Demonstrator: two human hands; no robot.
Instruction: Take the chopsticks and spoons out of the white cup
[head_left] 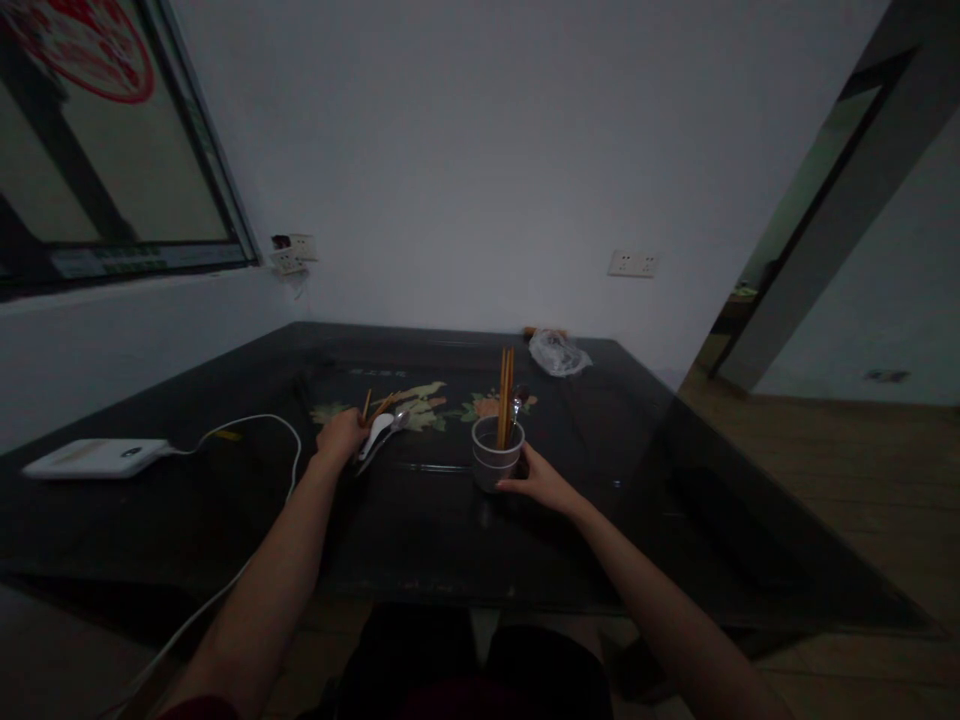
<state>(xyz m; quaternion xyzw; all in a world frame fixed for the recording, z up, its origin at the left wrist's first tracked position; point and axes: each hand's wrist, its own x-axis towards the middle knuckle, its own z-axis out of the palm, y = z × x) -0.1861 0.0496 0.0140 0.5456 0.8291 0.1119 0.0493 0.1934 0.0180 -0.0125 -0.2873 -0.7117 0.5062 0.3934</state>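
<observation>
My left hand (343,437) is at the loose chopsticks (382,405); I can't tell whether it grips them. Just beside it, a white spoon (376,432) slants away rightward. Farther right stands the cup (489,470), tall chopsticks (505,395) inside, my right hand (545,482) holding its right side.

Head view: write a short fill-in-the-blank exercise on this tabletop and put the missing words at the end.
1. Chopsticks stand ____ the cup that the right hand grips.
2. The left hand is beside a spoon whose color is ____.
3. Of the two hands, the one nearer the flat device is the ____ one.
4. The plastic bag lies ____ from the person than the cup does.

Missing words: inside; white; left; farther.
</observation>
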